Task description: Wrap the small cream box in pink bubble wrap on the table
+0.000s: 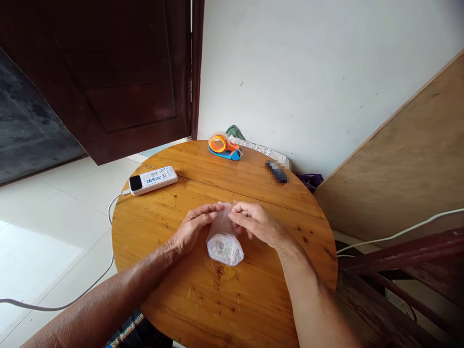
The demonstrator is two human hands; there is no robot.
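Note:
A clear, crinkled plastic wrap, probably bubble wrap (221, 225), lies on the round wooden table in front of me. Inside its near end is a small item with a printed label (224, 251); what kind it is cannot be made out through the plastic. My left hand (195, 224) is at the wrap's left edge, fairly straight fingers and thumb closed on its far end. From the right, my right hand (255, 222) pinches the far right edge with thumb and curled forefinger. The labelled end rests on the wood, apart from both hands.
On the table (174, 212) are a white device (154, 180) with a cable at the left, an orange and blue tape dispenser (224, 146) at the back, and a blurred dark object (277, 171) at the back right. A door (126, 72) and wall (290, 72) stand behind.

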